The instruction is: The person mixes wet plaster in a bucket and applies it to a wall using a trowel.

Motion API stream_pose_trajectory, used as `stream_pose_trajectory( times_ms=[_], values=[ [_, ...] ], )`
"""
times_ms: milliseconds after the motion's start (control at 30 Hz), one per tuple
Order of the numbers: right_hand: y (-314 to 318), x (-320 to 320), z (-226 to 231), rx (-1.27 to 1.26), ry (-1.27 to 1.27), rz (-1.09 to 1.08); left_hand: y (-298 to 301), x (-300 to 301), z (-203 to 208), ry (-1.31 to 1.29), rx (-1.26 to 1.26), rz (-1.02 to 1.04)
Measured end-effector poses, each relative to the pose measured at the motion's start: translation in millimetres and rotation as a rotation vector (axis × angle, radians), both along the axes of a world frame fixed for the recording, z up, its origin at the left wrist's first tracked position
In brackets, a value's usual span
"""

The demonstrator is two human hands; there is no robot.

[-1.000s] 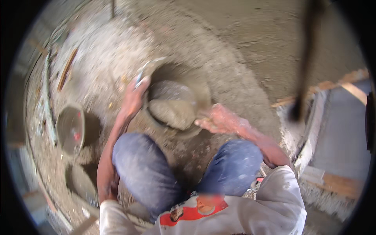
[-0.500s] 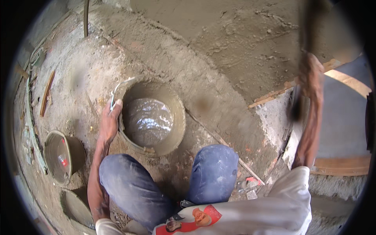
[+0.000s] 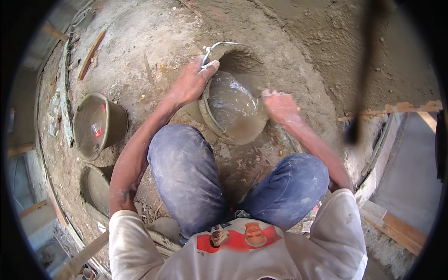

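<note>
1. Bucket (image 3: 239, 60): on the rough ground ahead of the knees (image 3: 182, 168), between the two hands, its rim and outer wall coated in grey residue. Whether it stands level or leans is not certain from this angle.
2. Mortar (image 3: 228, 100): a wet, shiny grey mass in the bucket. Judged by its gloss, it is soft, slippery and apt to slop.
3. Handling: with this load the bucket is probably heavy; its wall seems tough, perhaps slightly flexible, and hardly fragile. The coated rim may be slick. The rim suits steadying, the handle (image 3: 221, 43) lifting; the latter, a thin pale-blue loop, would likely press into the fingers.
4. Left hand (image 3: 193, 81): closed about the bucket's upper-left rim beside the handle, thumb over the edge; its other fingers are partly hidden.
5. Right hand (image 3: 282, 108): just beside the right rim, fingers apparently curled. Blur conceals how tightly they close, whether they grasp anything, and whether they touch the bucket.
6. Surroundings: a second bucket (image 3: 116, 123) to the left, with a third (image 3: 99, 189) nearer the body.
</note>
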State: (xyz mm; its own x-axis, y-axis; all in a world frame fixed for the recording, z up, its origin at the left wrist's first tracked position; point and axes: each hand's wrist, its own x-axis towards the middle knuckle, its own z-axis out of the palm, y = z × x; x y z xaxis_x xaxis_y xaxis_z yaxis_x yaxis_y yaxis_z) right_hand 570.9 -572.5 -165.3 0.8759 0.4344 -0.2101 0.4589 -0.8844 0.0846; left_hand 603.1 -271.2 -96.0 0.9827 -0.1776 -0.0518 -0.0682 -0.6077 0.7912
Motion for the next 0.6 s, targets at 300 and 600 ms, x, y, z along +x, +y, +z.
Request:
stream_pose_trajectory(
  times_ms=[300, 600],
  values=[
    [21.5, -23.1, -2.1, 0.449, 0.502, 0.066, 4.2, 1.4, -0.2, 0.006, -0.126, 0.017],
    [-73.1, -50.4, 135.8, 0.764, 0.501, -0.249, 11.0, -6.4, -5.3, 0.045, -0.251, 0.12]
  ],
)
